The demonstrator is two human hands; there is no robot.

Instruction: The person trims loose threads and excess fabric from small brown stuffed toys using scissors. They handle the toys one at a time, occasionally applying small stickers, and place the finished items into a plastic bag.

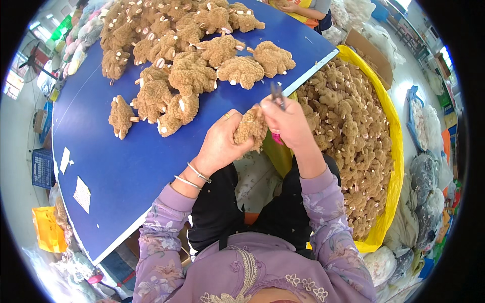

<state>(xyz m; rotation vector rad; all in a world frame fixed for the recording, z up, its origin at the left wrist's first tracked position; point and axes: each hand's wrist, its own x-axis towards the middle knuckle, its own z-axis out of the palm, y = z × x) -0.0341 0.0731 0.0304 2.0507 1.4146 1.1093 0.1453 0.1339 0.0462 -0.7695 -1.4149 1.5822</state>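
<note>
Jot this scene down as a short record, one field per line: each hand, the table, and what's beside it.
Left hand: left hand grips a brown fluffy plush piece
Right hand: right hand holds a small dark metal tool, blurred
Table: flat blue tabletop with a heap of brown fluffy pieces and white paper-like scraps
Beside table, right: yellow plastic sack full of similar brown pieces
</note>
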